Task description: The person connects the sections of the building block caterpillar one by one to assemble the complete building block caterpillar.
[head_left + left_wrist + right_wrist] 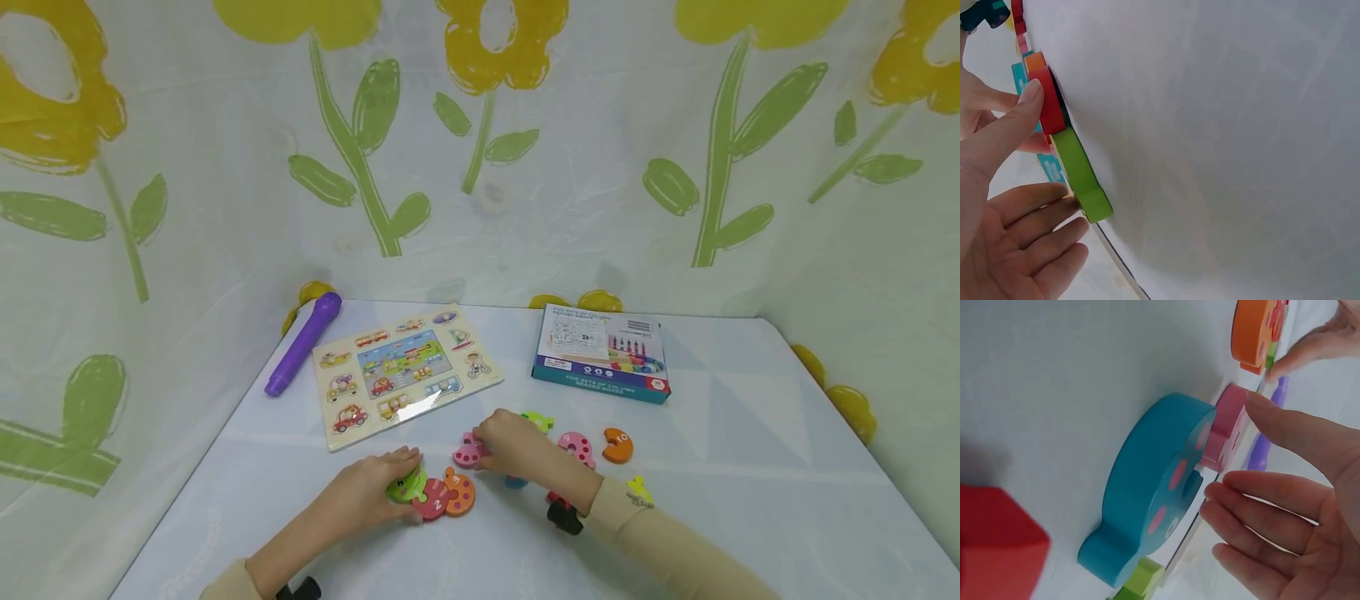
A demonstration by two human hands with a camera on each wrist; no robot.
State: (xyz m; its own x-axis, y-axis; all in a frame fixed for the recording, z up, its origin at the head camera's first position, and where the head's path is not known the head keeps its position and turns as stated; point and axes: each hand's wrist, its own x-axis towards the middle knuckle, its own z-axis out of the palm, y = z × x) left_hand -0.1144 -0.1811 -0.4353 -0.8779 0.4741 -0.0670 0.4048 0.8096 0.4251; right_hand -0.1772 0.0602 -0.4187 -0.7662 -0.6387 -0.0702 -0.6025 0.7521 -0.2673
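Note:
Three number puzzle pieces sit joined on the white table: a green head (pixel 407 486), a red piece (pixel 429 502) marked 2 and a spotted orange piece (pixel 462 492). My left hand (pixel 363 490) holds this row, its thumb against the red piece's side and its fingers by the green head. Just right of the row, my right hand (pixel 517 443) pinches a pink spotted puzzle piece (pixel 467 452) between thumb and fingers. A blue spotted piece (pixel 1147 469) lies close to those fingers, mostly covered by the hand in the head view.
Loose pieces lie around the right hand: lime green (pixel 538 421), pink (pixel 576 445), orange marked 10 (pixel 618 446), yellow (pixel 639 488) and red (pixel 997 544). Behind are a vehicle picture board (pixel 337 429), a purple microphone-shaped stick (pixel 306 342) and a boxed bead set (pixel 600 387).

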